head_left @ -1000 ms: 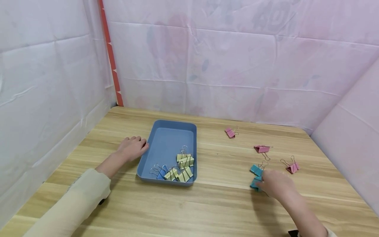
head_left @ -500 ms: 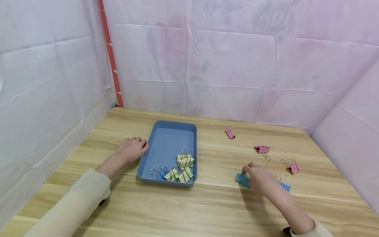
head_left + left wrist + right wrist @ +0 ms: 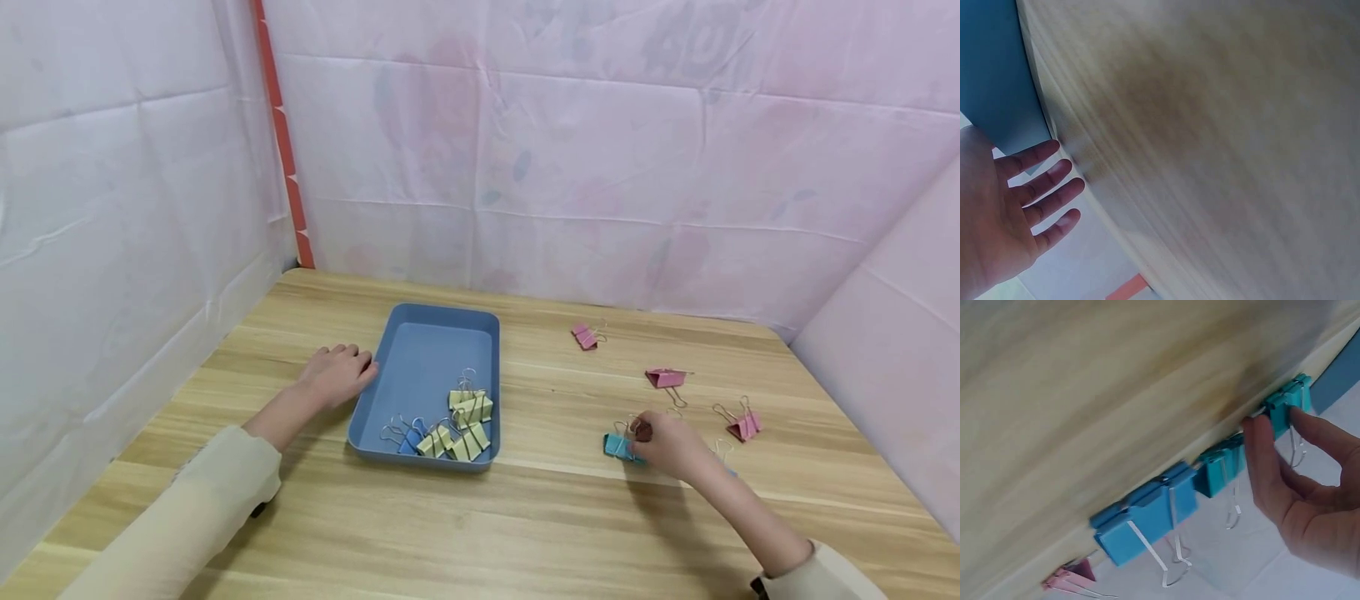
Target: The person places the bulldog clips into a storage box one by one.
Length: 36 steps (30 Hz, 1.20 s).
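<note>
Loosely, my left hand (image 3: 335,378) rests beside the tray (image 3: 435,354), whose right wall (image 3: 495,375) stands between its yellow clips (image 3: 473,409) and a teal clip (image 3: 617,447). Crosswise on the worktop (image 3: 457,542), it lies just left of my nearer right hand (image 3: 673,447), pinched by its right end; another teal clip (image 3: 1215,474) and a blue clip (image 3: 1150,525) follow.

No text can be read with certainty. Large, faint grey lettering (image 3: 699,45) stands high on the creased, pale pink-and-white cloth backdrop (image 3: 585,150), right of centre in the head view, near its upper edge. A rounded, O-like shape can be made out in it; the other strokes are too washed out to spell a word.
</note>
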Tool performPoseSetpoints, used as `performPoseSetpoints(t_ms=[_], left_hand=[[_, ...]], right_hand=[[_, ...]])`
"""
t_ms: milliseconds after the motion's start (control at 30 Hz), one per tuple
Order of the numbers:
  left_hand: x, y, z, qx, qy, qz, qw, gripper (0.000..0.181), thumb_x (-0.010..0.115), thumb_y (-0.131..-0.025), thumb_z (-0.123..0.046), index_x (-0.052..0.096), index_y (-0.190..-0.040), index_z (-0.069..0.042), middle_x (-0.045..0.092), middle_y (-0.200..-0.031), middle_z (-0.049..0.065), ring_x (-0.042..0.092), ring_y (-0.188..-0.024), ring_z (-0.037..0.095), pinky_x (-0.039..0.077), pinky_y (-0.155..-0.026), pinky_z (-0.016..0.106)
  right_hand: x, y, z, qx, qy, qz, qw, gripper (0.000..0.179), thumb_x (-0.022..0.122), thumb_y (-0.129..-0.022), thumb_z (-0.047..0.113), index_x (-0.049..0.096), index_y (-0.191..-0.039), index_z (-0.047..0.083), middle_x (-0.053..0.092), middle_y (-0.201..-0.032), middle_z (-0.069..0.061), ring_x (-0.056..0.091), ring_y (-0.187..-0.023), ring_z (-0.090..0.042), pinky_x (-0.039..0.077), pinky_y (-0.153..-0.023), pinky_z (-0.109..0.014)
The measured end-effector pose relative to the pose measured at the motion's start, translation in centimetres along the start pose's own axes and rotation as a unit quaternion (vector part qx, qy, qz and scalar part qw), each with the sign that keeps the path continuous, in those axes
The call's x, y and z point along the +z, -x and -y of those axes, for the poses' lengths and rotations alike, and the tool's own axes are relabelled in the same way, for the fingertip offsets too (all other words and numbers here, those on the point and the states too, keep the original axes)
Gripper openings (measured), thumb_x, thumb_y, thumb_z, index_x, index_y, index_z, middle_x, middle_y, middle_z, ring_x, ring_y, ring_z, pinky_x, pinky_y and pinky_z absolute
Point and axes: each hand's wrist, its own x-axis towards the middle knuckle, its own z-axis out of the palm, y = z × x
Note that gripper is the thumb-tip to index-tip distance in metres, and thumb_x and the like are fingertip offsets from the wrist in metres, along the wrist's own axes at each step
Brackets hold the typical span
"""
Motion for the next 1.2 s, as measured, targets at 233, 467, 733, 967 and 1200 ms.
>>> performPoseSetpoints(t_ms=[233,467,733,967,1200], left_hand=[[0.0,-0.1,0.0,0.0,-0.002,0.004,1.0,0.045,0.034,-0.096,-0.033,0.058,-0.115,0.0,0.056,-0.11,0.021,0.051,-0.102,0.037,0.038,-0.084,0.054],[0.0,-0.1,0.0,0.0,-0.002,0.002,1.0,0.045,0.034,-0.096,-0.033,0.058,-0.115,0.0,0.056,-0.11,0.02,0.051,-0.102,0.037,0.039,-0.084,0.053],[0.0,-0.1,-0.1,0.006,-0.003,0.004,1.0,0.045,0.034,-0.096,-0.033,0.058,-0.114,0.0,0.056,-0.108,0.02,0.052,-0.1,0.036,0.039,-0.083,0.052],[0.0,-0.1,0.0,0.004,-0.002,0.003,1.0,0.046,0.033,-0.097,-0.033,0.058,-0.114,0.001,0.056,-0.11,0.021,0.051,-0.101,0.037,0.039,-0.083,0.053],[0.1,-0.1,0.2,-0.001,-0.001,0.007,1.0,0.047,0.033,-0.097,-0.034,0.057,-0.117,0.001,0.055,-0.113,0.022,0.05,-0.104,0.038,0.038,-0.085,0.054]], right_hand=[[0.1,-0.3,-0.6,-0.015,-0.037,0.01,0.9992,0.004,0.066,-0.08,0.006,0.064,-0.081,0.003,0.06,-0.076,-0.001,0.052,-0.069,-0.015,0.044,-0.062,-0.036],[0.3,-0.3,-0.4,-0.029,-0.056,-0.011,0.9979,0.004,0.065,-0.079,0.002,0.061,-0.078,0.003,0.06,-0.076,-0.001,0.053,-0.07,-0.017,0.044,-0.063,-0.037],[0.3,-0.3,-0.4,-0.029,-0.095,-0.017,0.9949,0.004,0.064,-0.08,0.0,0.061,-0.079,0.003,0.062,-0.081,-0.007,0.062,-0.078,-0.028,0.049,-0.064,-0.039],[-0.1,-0.7,0.1,-0.041,-0.109,-0.027,0.9928,0.004,0.064,-0.081,0.0,0.061,-0.079,0.001,0.062,-0.082,-0.008,0.062,-0.078,-0.028,0.049,-0.061,-0.034],[-0.4,-0.9,0.9,-0.039,-0.113,-0.024,0.9925,0.003,0.063,-0.082,0.001,0.061,-0.08,0.001,0.062,-0.084,-0.007,0.062,-0.079,-0.028,0.049,-0.061,-0.033]])
